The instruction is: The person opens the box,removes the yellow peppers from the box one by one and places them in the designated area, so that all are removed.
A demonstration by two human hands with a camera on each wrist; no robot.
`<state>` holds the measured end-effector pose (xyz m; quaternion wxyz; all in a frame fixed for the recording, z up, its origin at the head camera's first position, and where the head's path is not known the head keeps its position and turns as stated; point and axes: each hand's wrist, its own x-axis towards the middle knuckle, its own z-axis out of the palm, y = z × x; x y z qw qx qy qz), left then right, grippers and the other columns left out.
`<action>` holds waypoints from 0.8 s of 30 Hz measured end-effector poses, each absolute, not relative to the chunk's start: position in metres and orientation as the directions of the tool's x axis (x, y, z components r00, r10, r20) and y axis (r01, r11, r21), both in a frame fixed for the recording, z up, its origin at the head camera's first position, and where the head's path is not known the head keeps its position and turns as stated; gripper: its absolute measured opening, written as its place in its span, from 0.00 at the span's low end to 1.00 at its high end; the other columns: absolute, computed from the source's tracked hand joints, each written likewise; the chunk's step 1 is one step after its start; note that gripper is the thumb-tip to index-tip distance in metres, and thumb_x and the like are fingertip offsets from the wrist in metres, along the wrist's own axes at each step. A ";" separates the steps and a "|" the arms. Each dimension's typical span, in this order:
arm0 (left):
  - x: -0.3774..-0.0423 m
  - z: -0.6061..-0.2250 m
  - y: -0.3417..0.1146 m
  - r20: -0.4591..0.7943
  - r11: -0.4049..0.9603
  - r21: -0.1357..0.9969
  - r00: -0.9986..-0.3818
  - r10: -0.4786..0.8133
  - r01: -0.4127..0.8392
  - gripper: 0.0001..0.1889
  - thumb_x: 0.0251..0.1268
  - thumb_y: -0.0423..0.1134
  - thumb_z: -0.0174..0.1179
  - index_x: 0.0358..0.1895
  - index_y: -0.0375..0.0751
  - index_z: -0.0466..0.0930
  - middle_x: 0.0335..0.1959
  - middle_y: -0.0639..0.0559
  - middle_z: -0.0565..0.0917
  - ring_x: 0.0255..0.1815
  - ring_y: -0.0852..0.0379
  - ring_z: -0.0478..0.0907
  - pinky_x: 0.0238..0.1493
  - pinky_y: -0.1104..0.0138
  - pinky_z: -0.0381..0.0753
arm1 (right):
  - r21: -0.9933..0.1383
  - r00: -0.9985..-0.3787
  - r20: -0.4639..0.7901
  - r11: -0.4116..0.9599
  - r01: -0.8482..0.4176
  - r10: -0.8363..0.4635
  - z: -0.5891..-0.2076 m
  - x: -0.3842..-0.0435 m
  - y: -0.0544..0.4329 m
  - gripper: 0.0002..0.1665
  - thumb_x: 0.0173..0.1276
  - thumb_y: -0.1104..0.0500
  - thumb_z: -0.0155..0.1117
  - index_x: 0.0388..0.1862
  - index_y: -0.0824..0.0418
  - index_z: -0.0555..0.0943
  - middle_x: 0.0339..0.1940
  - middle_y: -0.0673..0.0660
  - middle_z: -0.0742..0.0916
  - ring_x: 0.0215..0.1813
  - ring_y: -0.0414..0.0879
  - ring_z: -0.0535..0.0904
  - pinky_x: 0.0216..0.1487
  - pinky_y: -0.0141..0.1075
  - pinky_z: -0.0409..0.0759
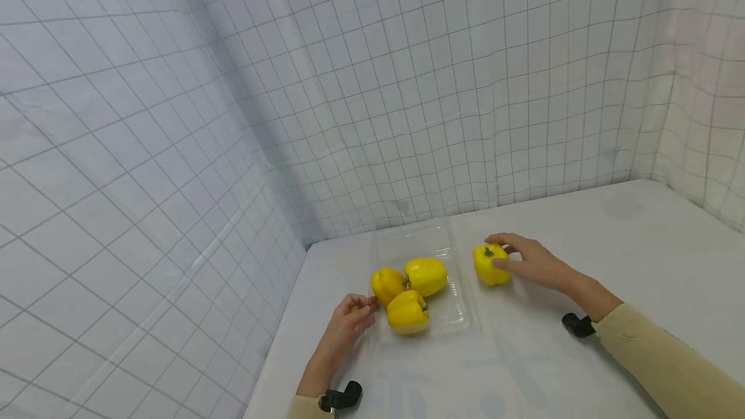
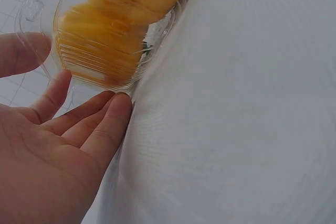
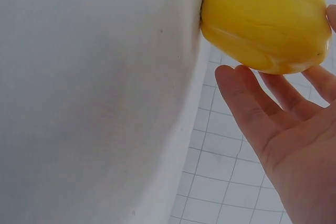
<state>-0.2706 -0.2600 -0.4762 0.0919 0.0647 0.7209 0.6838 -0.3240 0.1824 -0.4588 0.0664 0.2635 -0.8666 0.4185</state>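
A clear plastic container (image 1: 448, 319) with its lid (image 1: 410, 235) folded back lies on the table. Inside it are three yellow bell peppers: one at the left (image 1: 387, 286), one at the back right (image 1: 426, 276) and one in front (image 1: 406, 310). My left hand (image 1: 349, 322) pinches its left rim between thumb and fingers; in the left wrist view the thumb (image 2: 26, 53) shows through the clear rim. To the right of the container, another yellow bell pepper (image 1: 487, 265) stands stem up. My right hand (image 1: 535, 265) holds it, thumb and fingers against its sides.
The white table (image 1: 611, 244) extends to the right and front. White grid-patterned sheeting (image 1: 407, 102) stands along its back and left sides. A dark device is strapped at each wrist.
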 end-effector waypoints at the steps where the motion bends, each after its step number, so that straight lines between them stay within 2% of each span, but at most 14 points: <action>1: -0.271 -0.476 -0.260 -0.043 0.055 0.998 -0.975 0.219 -0.032 0.14 0.77 0.36 0.52 0.53 0.29 0.64 0.69 0.33 0.70 0.73 0.40 0.65 0.65 0.58 0.74 | -0.689 -0.853 0.336 0.513 -0.512 -0.399 -0.459 -0.324 0.182 0.33 0.75 0.44 0.60 0.71 0.59 0.71 0.69 0.57 0.77 0.62 0.60 0.76 0.61 0.63 0.72; 16: -0.272 -0.477 -0.261 -0.038 0.051 0.998 -0.974 0.223 -0.027 0.13 0.78 0.35 0.51 0.54 0.28 0.63 0.68 0.32 0.71 0.72 0.40 0.67 0.64 0.59 0.75 | -0.672 -0.846 0.365 0.519 -0.528 -0.388 -0.455 -0.324 0.182 0.32 0.75 0.45 0.62 0.71 0.59 0.71 0.68 0.60 0.77 0.61 0.58 0.76 0.58 0.59 0.77; 24: -0.272 -0.477 -0.261 -0.038 0.046 0.999 -0.974 0.224 -0.029 0.14 0.78 0.35 0.51 0.55 0.27 0.63 0.69 0.33 0.70 0.73 0.40 0.66 0.65 0.58 0.74 | -0.668 -0.839 0.386 0.510 -0.541 -0.384 -0.451 -0.323 0.179 0.31 0.75 0.45 0.61 0.70 0.57 0.71 0.68 0.57 0.77 0.63 0.57 0.74 0.58 0.56 0.78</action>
